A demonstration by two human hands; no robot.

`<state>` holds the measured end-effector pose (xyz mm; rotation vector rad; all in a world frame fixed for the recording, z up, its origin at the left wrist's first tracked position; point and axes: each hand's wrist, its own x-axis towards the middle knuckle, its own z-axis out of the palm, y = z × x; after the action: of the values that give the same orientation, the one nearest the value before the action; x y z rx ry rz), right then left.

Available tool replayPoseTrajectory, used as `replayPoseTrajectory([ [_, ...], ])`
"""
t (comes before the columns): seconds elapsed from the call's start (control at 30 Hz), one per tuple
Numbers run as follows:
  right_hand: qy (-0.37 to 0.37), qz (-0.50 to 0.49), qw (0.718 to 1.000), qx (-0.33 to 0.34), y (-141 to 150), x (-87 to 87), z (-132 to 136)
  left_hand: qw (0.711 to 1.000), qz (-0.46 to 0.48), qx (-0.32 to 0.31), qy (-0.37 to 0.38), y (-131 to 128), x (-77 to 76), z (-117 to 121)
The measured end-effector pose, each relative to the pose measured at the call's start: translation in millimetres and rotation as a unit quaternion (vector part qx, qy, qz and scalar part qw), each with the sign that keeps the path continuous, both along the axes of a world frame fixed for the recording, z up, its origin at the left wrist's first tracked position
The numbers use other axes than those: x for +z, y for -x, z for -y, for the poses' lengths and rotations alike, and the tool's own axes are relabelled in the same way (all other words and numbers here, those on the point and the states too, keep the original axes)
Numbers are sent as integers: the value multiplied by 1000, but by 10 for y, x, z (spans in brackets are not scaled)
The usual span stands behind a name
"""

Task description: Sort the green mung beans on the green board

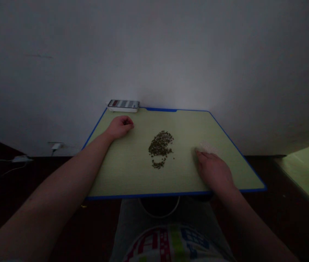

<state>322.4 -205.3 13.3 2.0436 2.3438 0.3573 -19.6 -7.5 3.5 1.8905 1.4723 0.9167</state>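
A loose heap of small dark brown-green grains (160,145), with paler bits mixed in at its upper right, lies mid-table. A smaller cluster (158,164) sits just below it. My left hand (120,127) rests on the table left of the heap, its fingers curled in and nothing visible in them. Over on the right, my right hand (215,171) is low on the table with its fingers together. Its fingertips are beside a patch of pale grains (208,147). Whatever those fingers may hold is too small and dim to make out.
The pale yellow-green tabletop (124,171) has a blue rim. A phone (124,103) lies on a white box (123,109) at the back left corner, against the wall (171,54). A dark round container (159,207) stands below the front edge, between my legs.
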Motion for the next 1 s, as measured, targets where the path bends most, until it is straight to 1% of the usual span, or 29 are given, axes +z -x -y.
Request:
replayPoseTrajectory([
  [0.07, -14, -24, 999, 31, 1, -13, 35, 1000, -2, -2, -3, 4, -13, -10],
  [0.13, -19, -63, 993, 94, 42, -26, 77, 1000, 3, -7, -5, 12, -28, -19],
  [0.23, -18, -123, 974, 189, 123, -34, 101, 1000, 7, -8, -9, 23, -42, -27],
  [0.33, -17, -149, 960, 235, 182, -25, 73, 1000, 1, -5, -10, 27, -40, -27],
  [0.5, -9, -178, 946, 272, 221, -3, -4, 1000, 6, -8, -5, 13, -14, -10],
  [0.8, 14, -252, 920, 301, 268, 25, -174, 1000, 14, -7, 1, 13, -28, -19],
  [1.0, 43, -256, 905, 336, 315, 77, -228, 1000, 5, 0, -1, 3, -17, -15],
])
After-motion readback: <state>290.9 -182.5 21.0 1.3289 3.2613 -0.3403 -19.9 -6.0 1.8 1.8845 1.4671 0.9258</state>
